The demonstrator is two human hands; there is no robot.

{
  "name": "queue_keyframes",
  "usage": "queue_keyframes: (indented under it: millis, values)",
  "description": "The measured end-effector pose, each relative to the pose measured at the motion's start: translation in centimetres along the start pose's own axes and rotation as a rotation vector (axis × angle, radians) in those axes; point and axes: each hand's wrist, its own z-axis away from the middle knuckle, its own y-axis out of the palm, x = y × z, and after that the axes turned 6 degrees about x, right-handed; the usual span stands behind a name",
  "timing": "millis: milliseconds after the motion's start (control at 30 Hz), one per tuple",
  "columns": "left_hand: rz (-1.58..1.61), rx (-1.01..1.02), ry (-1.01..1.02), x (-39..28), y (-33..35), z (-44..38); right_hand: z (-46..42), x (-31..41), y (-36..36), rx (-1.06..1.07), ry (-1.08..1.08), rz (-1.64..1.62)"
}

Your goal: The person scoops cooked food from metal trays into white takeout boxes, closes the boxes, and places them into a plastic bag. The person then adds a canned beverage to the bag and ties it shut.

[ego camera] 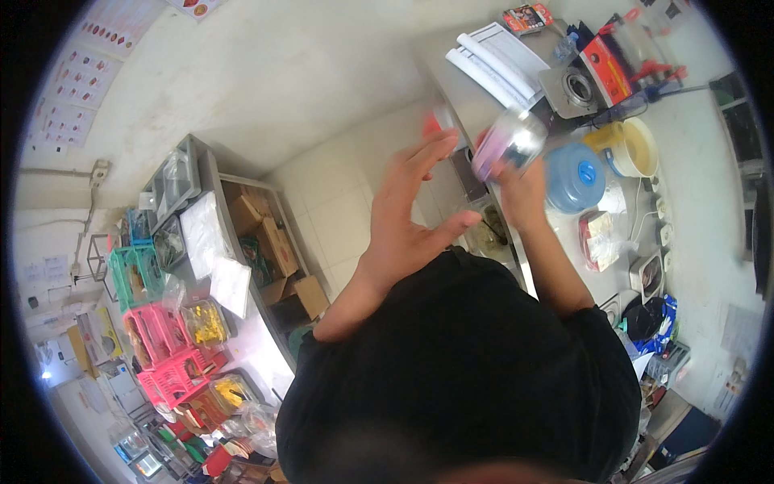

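My right hand (pixel 521 195) grips a clear jar (pixel 523 138) with a pinkish end, tilted and blurred, above the edge of the metal counter (pixel 604 230). To its left, my left hand (pixel 406 202) is raised in the air, thumb and fingers spread, with nothing visible between them. Just beyond its fingertips is a blurred red and white object (pixel 436 121); whether the fingers touch it cannot be told. A blue translucent plastic container (pixel 574 178) with a lid stands right of the jar.
Rolled papers (pixel 493 66), a metal burner plate (pixel 571 91) and a cream bucket (pixel 640 148) are along the right counter. Across the tiled floor (pixel 338 212), another counter carries pink plastic baskets (pixel 154 333), a tray of yellow food (pixel 205 323) and white sheets (pixel 230 284). Cardboard boxes (pixel 272 248) fill the shelf below.
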Motion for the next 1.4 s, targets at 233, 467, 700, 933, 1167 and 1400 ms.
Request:
queue_keyframes:
  millis: [233,467,700,933,1167,1400]
  values:
    - [0.102,-0.068,-0.083,1.7,-0.5,0.8,0.1,0.2,-0.3,0.006,-0.145,-0.599]
    - [-0.023,0.145,0.073,0.7,-0.1,-0.4,2.1,2.4,0.4,0.105,-0.173,0.203]
    - [-0.011,0.181,0.008,-0.7,0.4,-0.8,2.7,4.4,-0.4,0.36,-0.24,0.339]
    - [0.131,0.163,-0.022,-0.9,1.8,-0.5,3.0,3.6,-2.1,0.594,-0.145,-0.864]
    - [0.03,0.141,0.135,-3.1,4.8,-1.3,4.9,1.5,-2.1,0.531,-0.177,-1.28]
    - [0.11,0.133,0.046,-4.2,6.6,-1.2,6.6,2.6,-1.9,0.317,-0.066,-1.132]
